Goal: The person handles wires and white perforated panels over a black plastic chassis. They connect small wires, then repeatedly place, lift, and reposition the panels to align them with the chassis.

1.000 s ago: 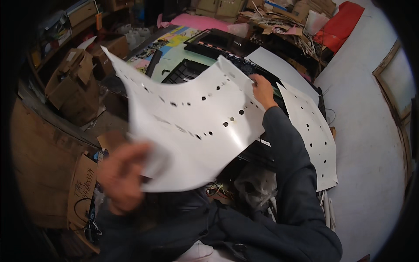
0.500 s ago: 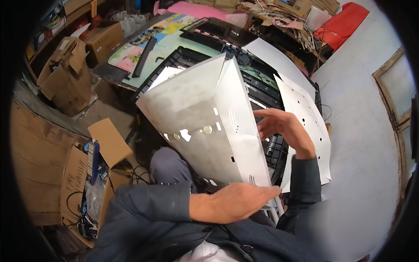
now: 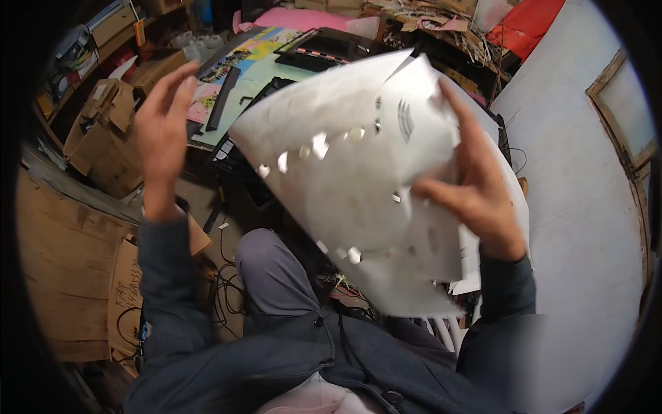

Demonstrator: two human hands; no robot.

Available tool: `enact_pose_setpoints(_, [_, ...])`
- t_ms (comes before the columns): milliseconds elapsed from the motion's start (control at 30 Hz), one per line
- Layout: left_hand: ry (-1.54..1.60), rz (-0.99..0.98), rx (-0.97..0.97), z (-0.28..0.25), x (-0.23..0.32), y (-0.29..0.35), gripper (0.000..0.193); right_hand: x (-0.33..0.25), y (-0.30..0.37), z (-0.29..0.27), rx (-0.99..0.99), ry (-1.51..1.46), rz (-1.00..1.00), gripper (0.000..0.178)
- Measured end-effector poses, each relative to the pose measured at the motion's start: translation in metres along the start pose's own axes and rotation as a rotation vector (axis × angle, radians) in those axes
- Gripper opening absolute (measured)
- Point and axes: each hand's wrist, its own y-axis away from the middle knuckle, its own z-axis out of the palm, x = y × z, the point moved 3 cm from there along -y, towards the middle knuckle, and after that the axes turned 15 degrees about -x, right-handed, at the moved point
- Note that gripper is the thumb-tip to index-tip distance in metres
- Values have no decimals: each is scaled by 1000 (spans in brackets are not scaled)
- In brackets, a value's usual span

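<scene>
A large white sheet with punched holes (image 3: 324, 186) is held up at a slant before me, bowed, with a creased flap along its right side. My right hand (image 3: 486, 190) grips that side, its thumb across the near face and its fingers around the edge, somewhat blurred. My left hand (image 3: 162, 134) is raised at the left, apart from the sheet, holding nothing, with its fingers stretched upward. Behind the sheet, a second white sheet (image 3: 510, 186) shows at the right. Most of the black ribbed frame (image 3: 227, 148) under them is hidden.
Beyond the sheet is a table with a pale green top (image 3: 261, 71), bearing a long dark bar (image 3: 222, 100) and a black panel (image 3: 334, 47). Cardboard boxes (image 3: 103, 141) stand at the left; cables (image 3: 226, 283) lie on the floor by my knee. A wall (image 3: 572, 172) bounds the right.
My left hand has left the sheet's lower right corner and swung up to the far left. The sheet has shifted right and bowed; my right hand has closed on its flap side.
</scene>
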Motion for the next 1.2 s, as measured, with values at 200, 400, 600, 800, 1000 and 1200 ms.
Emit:
enact_pose_setpoints(200, [295,-943,-412,-31,-226,0,109,-78,-35,-45,-92,206,-210,112])
enact_pose_setpoints(400, [928,-1143,-614,66,-259,2,147,-112,-9,-102,-193,687,-124,87])
enact_pose_setpoints(600, [771,-970,-701,108,-321,7,69,-124,11,-118,-115,798,-15,46])
enact_pose_setpoints(800, [1032,-1057,-570,150,-310,1,30,-107,49,-157,244,687,97,31])
enact_pose_setpoints(1000, [778,-750,-497,70,-266,-72,21,-77,67,-201,471,538,-57,30])
enact_pose_setpoints(1200, [458,-345,-362,-12,-191,-123,23,-43,89,-228,321,378,-313,32])
